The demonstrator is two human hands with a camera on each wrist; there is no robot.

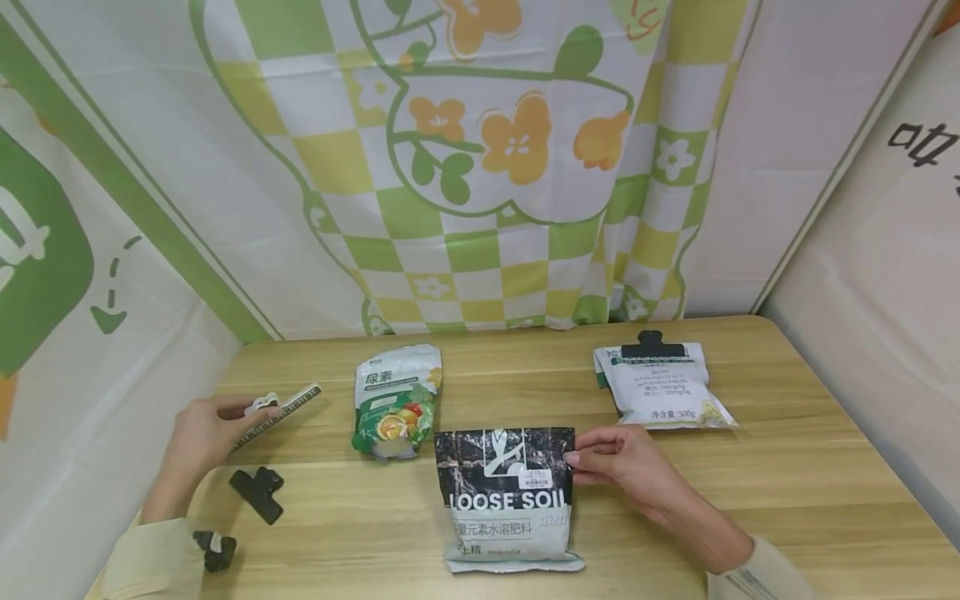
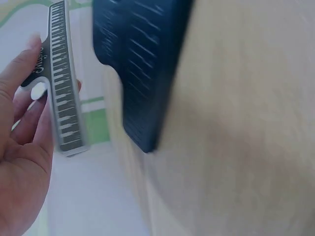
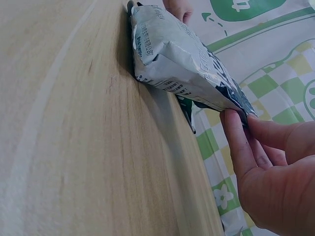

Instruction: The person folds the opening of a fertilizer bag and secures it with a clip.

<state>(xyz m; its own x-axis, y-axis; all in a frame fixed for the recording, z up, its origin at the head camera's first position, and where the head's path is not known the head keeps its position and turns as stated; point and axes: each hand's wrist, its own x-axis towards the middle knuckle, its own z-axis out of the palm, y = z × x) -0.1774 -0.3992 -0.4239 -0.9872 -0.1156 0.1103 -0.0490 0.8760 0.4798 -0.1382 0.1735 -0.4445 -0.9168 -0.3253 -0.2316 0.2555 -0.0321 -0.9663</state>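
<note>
My left hand (image 1: pixel 201 437) pinches a wide bag clip (image 1: pixel 277 415) by its handle, at the left of the table. In the left wrist view this clip (image 2: pixel 63 83) shows a piano-key pattern along its long bar. My right hand (image 1: pixel 626 465) pinches the top right corner of a black and white bag (image 1: pixel 510 500) marked "LOOSE SOIL", which stands upright near the front. The right wrist view shows thumb and fingers on either side of that bag's (image 3: pixel 182 64) upper edge. Two black clips (image 1: pixel 257 493) lie on the table below my left hand, one of them partly white (image 1: pixel 215 551).
A green and white bag (image 1: pixel 397 404) with fruit on it lies behind and left of the soil bag. At the back right lies a white bag (image 1: pixel 663 387) with a black clip (image 1: pixel 652 343) on its top edge. A patterned cloth (image 1: pixel 480 250) hangs behind the wooden table (image 1: pixel 787 467).
</note>
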